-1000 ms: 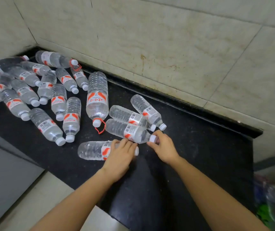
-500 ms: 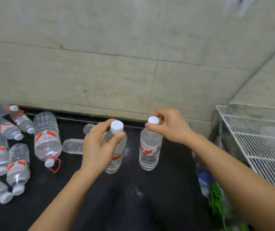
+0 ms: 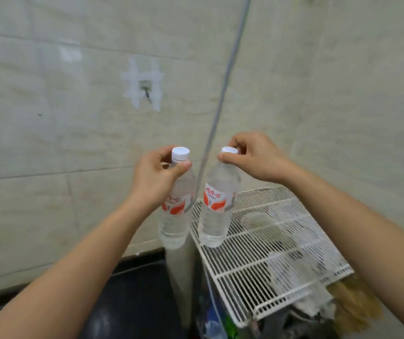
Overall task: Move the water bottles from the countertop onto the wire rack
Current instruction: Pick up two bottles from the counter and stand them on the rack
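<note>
two bottles held by their tops at the rack edge

the left bottle (image 3: 176, 216) is gripped at the neck by the curled fingers of the left hand (image 3: 154, 177) and hangs just outside the left edge of the rack (image 3: 281, 265). the right bottle (image 3: 216, 211) is pinched at its cap by the right hand (image 3: 252, 157), above the rack's corner. that thin pinch could be lost. a base set on the wires could be tipped, and the left bottle could be dropped into the gap.

Two upright clear bottles (image 3: 214, 223) near rack (image 3: 269, 255)
</note>
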### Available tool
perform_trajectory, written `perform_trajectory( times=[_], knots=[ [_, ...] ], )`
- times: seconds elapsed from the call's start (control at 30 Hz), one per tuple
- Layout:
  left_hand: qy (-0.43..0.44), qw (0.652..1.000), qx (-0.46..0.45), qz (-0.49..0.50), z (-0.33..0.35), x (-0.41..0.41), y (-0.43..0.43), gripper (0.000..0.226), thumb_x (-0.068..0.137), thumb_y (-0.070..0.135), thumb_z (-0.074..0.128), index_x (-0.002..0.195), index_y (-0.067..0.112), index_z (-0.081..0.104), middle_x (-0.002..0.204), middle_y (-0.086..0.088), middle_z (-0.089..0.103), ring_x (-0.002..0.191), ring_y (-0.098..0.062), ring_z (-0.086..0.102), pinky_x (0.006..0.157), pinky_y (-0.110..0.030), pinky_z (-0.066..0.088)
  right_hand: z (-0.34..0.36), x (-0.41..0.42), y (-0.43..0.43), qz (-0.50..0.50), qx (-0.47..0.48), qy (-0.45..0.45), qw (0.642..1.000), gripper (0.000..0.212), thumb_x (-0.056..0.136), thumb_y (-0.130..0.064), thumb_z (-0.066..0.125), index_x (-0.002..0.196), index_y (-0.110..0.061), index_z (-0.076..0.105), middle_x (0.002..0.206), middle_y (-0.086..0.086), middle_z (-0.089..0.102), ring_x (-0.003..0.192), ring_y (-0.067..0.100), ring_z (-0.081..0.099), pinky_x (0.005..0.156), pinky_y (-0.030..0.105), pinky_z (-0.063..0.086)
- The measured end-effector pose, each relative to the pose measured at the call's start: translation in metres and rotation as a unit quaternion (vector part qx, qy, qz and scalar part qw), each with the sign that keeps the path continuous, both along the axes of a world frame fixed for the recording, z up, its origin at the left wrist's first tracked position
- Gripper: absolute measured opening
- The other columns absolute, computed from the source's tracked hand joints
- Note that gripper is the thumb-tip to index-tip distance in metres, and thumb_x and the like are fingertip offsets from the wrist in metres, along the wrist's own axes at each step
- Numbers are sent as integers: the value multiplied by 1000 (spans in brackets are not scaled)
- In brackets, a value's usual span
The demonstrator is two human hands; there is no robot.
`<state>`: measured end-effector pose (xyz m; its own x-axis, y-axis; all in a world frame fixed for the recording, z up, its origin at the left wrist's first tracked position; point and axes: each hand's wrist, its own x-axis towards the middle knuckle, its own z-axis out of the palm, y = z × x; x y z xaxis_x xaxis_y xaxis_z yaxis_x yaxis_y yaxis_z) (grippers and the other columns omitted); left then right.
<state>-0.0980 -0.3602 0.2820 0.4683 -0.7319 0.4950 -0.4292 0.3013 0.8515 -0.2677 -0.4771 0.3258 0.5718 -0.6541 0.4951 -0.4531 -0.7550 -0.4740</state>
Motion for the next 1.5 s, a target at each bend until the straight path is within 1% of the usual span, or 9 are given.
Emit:
perform_trajectory(
  times=[0.2,0.33,0.47,0.73,0.93,1.1,1.27,1.33,1.5],
  knots=[
    [-10,1000,0,4,10,-77,-125,18,80,17,72,98,19,71,84,2,70,73,-6,60,68,-12,46,11,-82,-116,6,-28,72,997,31,86,-34,67,85,-2,64,66,-2,48,57,9,40,49,18,30],
    [43,999,-7,9,-1,-124,-214,16,79,14,74,94,18,72,85,-2,73,78,-12,65,78,-30,51,3,-126,-205,16,-44,122,991,31,88,-34,63,89,-3,64,79,9,60,66,16,47,58,28,36],
    [80,996,18,22,-10,-168,-293,17,77,12,75,94,14,71,81,0,71,74,-11,63,76,-30,51,0,-158,-275,26,-39,153,987,28,91,-33,58,90,-5,61,82,6,60,73,20,51,67,37,43],
    [130,988,52,60,-27,-213,-400,19,72,17,80,87,24,71,84,6,73,86,-13,68,81,-33,54,-17,-177,-380,-18,-46,218,975,29,93,-25,52,66,-18,43,75,0,49,79,28,53,68,39,44],
    [159,979,55,112,-34,-225,-443,28,71,22,81,98,20,73,89,7,73,85,-11,67,85,-36,54,-26,-176,-418,-44,-16,206,977,19,91,-14,52,74,-4,51,76,6,51,71,24,48,55,32,34],
    [87,987,64,121,-37,-228,-453,27,71,30,80,96,25,72,85,10,72,80,-7,66,79,-36,55,-30,-173,-427,-62,0,209,976,29,92,-14,49,64,-16,42,75,1,46,75,23,48,51,27,28],
    [42,991,109,60,-38,-221,-456,43,79,23,74,120,18,64,114,-1,68,96,-14,61,83,-33,51,-35,-168,-433,-90,8,228,969,8,90,-21,53,89,-13,52,100,9,58,89,26,52,67,32,39],
    [41,991,119,45,-38,-219,-455,45,82,20,71,126,19,60,123,-1,65,107,-19,60,91,-40,51,-38,-167,-434,-102,6,215,971,17,89,-21,58,104,-12,55,109,11,59,96,29,55,71,33,41],
    [46,990,125,44,-38,-214,-452,44,84,20,70,126,22,60,121,-3,65,109,-22,61,95,-46,50,-31,-166,-429,-103,19,207,973,12,88,-17,60,87,-14,49,95,8,57,86,28,55,67,32,41]
  ],
)
